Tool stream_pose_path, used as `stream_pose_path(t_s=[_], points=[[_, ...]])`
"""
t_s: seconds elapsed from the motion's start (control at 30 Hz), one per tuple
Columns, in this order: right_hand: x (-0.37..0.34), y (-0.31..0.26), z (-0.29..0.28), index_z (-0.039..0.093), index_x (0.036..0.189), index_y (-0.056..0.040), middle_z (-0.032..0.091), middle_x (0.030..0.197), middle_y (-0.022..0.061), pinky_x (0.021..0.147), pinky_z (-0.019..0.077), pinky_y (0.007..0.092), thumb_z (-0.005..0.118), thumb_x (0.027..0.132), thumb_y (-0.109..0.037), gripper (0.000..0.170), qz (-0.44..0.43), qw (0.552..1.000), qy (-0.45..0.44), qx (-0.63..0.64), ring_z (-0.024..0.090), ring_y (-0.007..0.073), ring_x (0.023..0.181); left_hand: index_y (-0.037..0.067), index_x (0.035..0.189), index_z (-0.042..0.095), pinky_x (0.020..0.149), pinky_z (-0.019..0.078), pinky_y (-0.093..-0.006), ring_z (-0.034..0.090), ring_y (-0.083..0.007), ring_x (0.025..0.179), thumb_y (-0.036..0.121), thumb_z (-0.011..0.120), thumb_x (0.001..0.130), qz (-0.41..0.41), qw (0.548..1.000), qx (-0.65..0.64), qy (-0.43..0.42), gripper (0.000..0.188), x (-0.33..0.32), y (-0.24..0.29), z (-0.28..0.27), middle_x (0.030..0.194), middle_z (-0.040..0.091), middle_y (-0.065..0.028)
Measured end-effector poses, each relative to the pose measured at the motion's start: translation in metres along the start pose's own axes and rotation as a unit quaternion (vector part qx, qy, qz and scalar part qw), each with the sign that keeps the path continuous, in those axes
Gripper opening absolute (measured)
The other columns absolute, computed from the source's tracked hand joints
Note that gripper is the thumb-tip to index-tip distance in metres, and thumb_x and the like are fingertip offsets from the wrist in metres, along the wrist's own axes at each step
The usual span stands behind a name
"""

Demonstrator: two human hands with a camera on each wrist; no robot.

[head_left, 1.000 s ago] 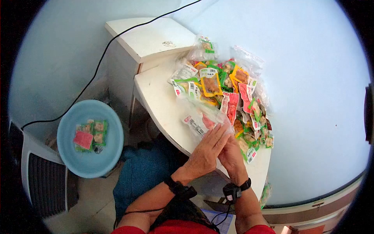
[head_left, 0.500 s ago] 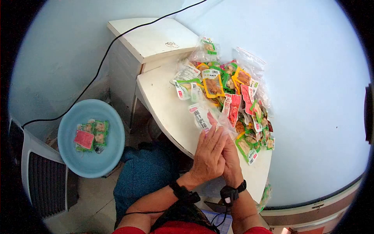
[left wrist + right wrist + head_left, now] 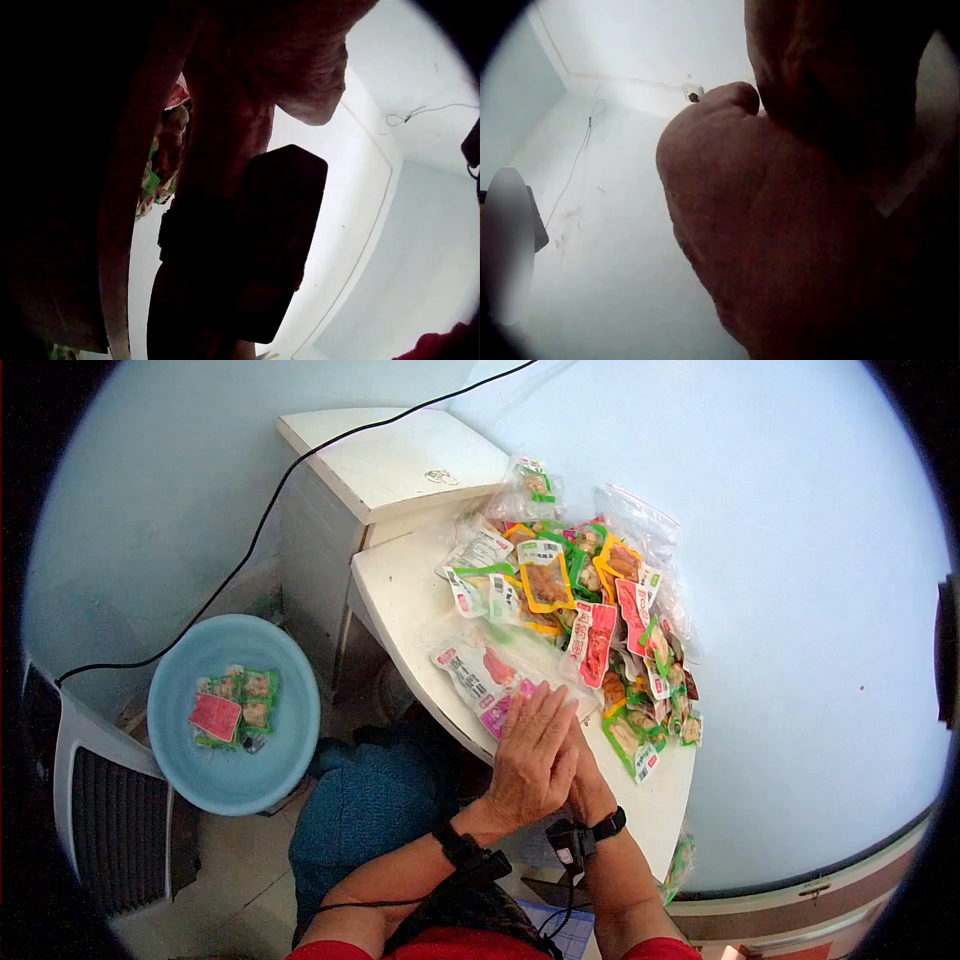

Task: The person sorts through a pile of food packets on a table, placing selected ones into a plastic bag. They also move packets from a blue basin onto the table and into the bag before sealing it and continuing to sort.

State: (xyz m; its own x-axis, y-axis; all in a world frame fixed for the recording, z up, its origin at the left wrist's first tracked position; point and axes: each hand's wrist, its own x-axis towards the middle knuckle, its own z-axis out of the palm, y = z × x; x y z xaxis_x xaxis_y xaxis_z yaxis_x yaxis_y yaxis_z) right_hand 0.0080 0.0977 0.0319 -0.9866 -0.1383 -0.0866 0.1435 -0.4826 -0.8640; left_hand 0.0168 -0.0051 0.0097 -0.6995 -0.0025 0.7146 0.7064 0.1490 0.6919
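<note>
Clear packet [image 3: 470, 672]: over the white table [image 3: 400, 590], at the fingertips; its near end is covered.
Left hand [image 3: 533, 758]: lies over the other one, fingers straight.
Right hand [image 3: 592, 778]: mostly hidden underneath, so I can't tell if it holds anything.
Wrist views: too dark to see any grip.

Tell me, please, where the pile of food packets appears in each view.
Head: the pile lies right of centre on a white table.
Left wrist: a narrow strip of it shows left of centre.
Right wrist: not in the picture.
Shared landmark: a bare hand, dark in both wrist views.
</note>
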Motion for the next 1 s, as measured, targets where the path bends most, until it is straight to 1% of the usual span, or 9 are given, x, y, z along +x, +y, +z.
stream_pose_path(t_s=[0.27,0.37,0.43,0.5,0.6,0.67,0.87,0.9,1.0], points=[[0.024,0.028,-0.023,0.037,0.145,-0.0059,0.038,0.147,0.0090,0.106,0.0364,0.0348,0.040,0.105,-0.024,0.044,-0.053,0.995,-0.086,0.004,0.041,0.0225,0.130,-0.006,0.133,0.047,0.114,0.0201,-0.0559,0.038,-0.0450,0.134,0.021,0.050,0.091,0.008,1.000,0.007,-0.017,0.050,0.000,-0.002,0.000,0.142,0.043,-0.0280],[0.051,0.055,-0.046,0.035,0.146,-0.0066,0.034,0.150,0.0091,0.108,0.0340,0.0354,0.039,0.105,-0.025,0.045,-0.126,0.959,-0.250,0.052,0.038,0.0234,0.134,-0.006,0.133,0.047,0.113,0.0215,-0.0553,0.038,-0.0454,0.133,0.021,0.049,0.092,0.003,1.000,-0.003,-0.016,0.049,0.000,-0.003,0.001,0.141,0.044,-0.0281],[0.073,0.074,-0.063,0.034,0.148,-0.0071,0.032,0.153,0.0092,0.109,0.0324,0.0358,0.039,0.105,-0.025,0.046,-0.173,0.883,-0.416,0.128,0.036,0.0240,0.136,-0.006,0.133,0.047,0.113,0.0228,-0.0548,0.039,-0.0448,0.133,0.020,0.047,0.093,0.011,1.000,0.000,-0.007,0.048,-0.002,-0.001,0.003,0.140,0.045,-0.0275],[0.083,0.077,-0.069,0.033,0.149,-0.0076,0.030,0.155,0.0093,0.110,0.0308,0.0362,0.038,0.105,-0.026,0.047,-0.185,0.853,-0.475,0.117,0.034,0.0247,0.138,-0.007,0.132,0.047,0.113,0.0232,-0.0550,0.040,-0.0444,0.133,0.019,0.047,0.093,0.024,1.000,0.012,-0.002,0.047,0.001,-0.005,0.005,0.140,0.046,-0.0272],[0.064,0.035,-0.047,0.042,0.139,-0.0042,0.042,0.141,0.0089,0.102,0.0383,0.0334,0.042,0.101,-0.020,0.041,-0.161,0.916,-0.337,-0.148,0.043,0.0213,0.127,-0.007,0.132,0.048,0.113,0.0250,-0.0539,0.042,-0.0438,0.132,0.016,0.047,0.093,0.017,1.000,0.011,0.003,0.045,0.001,-0.004,-0.001,0.139,0.047,-0.0267],[0.005,-0.013,0.011,0.057,0.119,0.0036,0.062,0.115,0.0099,0.089,0.0504,0.0291,0.051,0.092,-0.004,0.028,-0.057,0.928,-0.003,-0.367,0.057,0.0156,0.107,-0.006,0.131,0.048,0.112,0.0266,-0.0532,0.043,-0.0436,0.131,0.014,0.049,0.092,0.015,1.000,0.002,0.010,0.044,0.003,-0.004,-0.002,0.139,0.047,-0.0263],[-0.025,-0.062,0.006,0.061,0.117,0.0042,0.067,0.105,0.0119,0.075,0.0574,0.0314,0.055,0.095,-0.010,0.027,0.079,0.908,0.012,-0.412,0.066,0.0180,0.094,-0.004,0.130,0.051,0.109,0.0318,-0.0522,0.046,-0.0411,0.130,0.005,0.055,0.087,0.013,0.999,0.022,0.021,0.044,0.002,-0.009,0.001,0.137,0.050,-0.0239],[-0.030,-0.073,0.002,0.062,0.114,0.0039,0.069,0.097,0.0117,0.065,0.0590,0.0306,0.056,0.096,-0.014,0.026,0.074,0.911,0.046,-0.402,0.070,0.0203,0.078,-0.004,0.130,0.051,0.109,0.0328,-0.0524,0.046,-0.0402,0.129,0.003,0.056,0.085,0.012,0.999,0.029,0.021,0.045,0.002,-0.008,0.001,0.136,0.050,-0.0231],[-0.024,-0.084,-0.031,0.062,0.112,0.0037,0.068,0.090,0.0118,0.053,0.0564,0.0283,0.060,0.094,-0.019,0.030,-0.004,0.910,0.171,-0.379,0.069,0.0196,0.064,-0.003,0.129,0.052,0.107,0.0347,-0.0525,0.046,-0.0381,0.130,-0.002,0.057,0.082,0.008,0.998,0.057,0.021,0.047,0.001,-0.008,0.003,0.136,0.051,-0.0212]])
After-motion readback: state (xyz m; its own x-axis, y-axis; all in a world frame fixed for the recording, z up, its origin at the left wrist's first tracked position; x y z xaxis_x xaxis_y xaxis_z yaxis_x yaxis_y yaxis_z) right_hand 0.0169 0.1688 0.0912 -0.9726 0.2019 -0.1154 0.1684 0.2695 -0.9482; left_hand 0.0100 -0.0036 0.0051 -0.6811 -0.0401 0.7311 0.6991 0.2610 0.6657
